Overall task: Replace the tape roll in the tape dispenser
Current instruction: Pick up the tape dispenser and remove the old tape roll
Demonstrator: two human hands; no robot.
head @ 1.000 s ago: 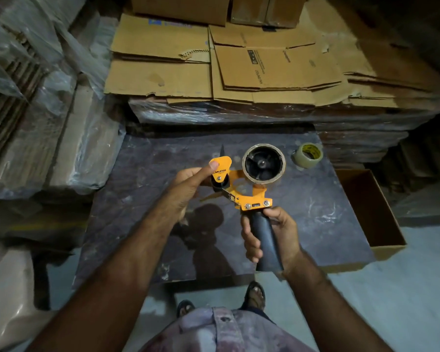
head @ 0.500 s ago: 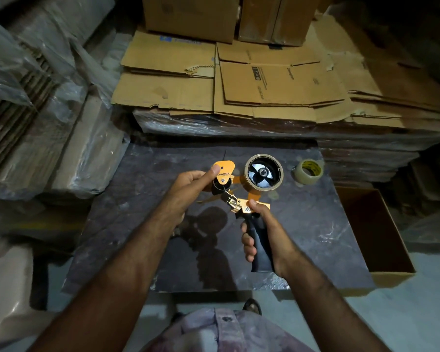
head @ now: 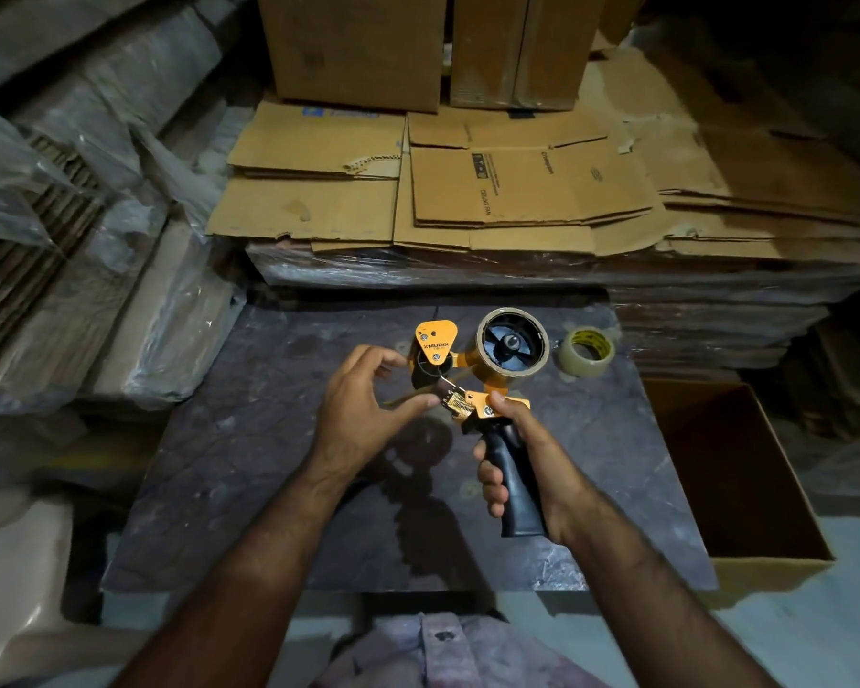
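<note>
I hold an orange tape dispenser (head: 472,369) above the dark table (head: 269,489). My right hand (head: 532,469) grips its black handle, thumb on the orange frame. On the dispenser's black hub sits a brown roll (head: 485,360) that looks like little more than a cardboard core. My left hand (head: 363,414) curls around the dispenser's front: the thumb tip rests on the metal spring part, the index finger reaches the black roller. A fresh clear tape roll (head: 587,352) with a yellow core lies on the table, right of the dispenser.
An open cardboard box (head: 745,489) stands at the table's right edge. Flattened cartons (head: 467,201) are stacked on a wrapped pallet behind, with upright boxes (head: 358,47) on top. Plastic-wrapped cardboard bundles (head: 145,315) lean at the left.
My left hand has slid down from the orange front plate to the spring and roller area. The dispenser stays in my right hand, held slightly further forward.
</note>
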